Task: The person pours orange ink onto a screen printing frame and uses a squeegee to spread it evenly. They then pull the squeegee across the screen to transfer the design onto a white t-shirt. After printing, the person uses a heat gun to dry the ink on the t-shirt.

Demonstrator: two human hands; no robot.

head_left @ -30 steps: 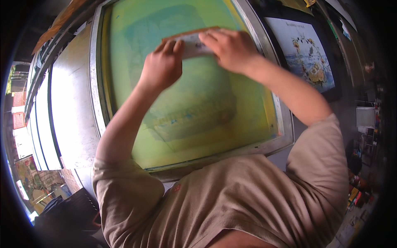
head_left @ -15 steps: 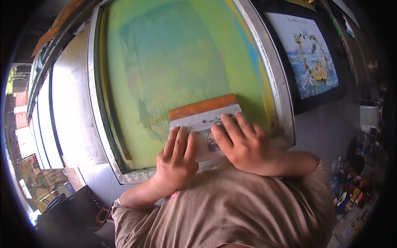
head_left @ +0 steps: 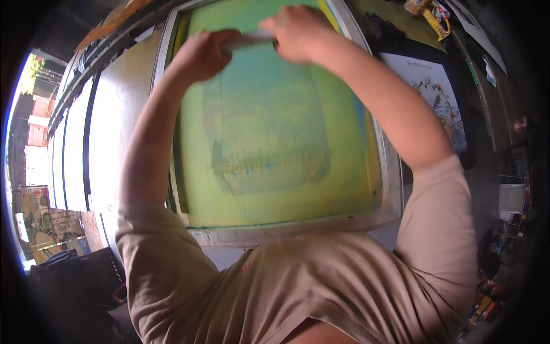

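Note:
Near the far edge of a green mesh screen point(head_left: 269, 137) in a metal frame point(head_left: 389, 183), both hands grip a pale squeegee point(head_left: 249, 39), blurred and mostly hidden by fingers. My left hand point(head_left: 203, 54) is closed round its left end. My right hand point(head_left: 298, 35) holds its right end, higher in the picture. The mesh carries a darker bluish patch with faint markings in its lower part.
A printed floral picture point(head_left: 424, 106) on a dark backing lies right of the frame, below a yellow tool point(head_left: 435, 26). Bright pale boards point(head_left: 114, 143) stand at the left. Assorted small items point(head_left: 487, 298) crowd the lower right.
The squeegee and both hands went from the far part of the screen down to the near edge half a second ago, and are now back at the far end.

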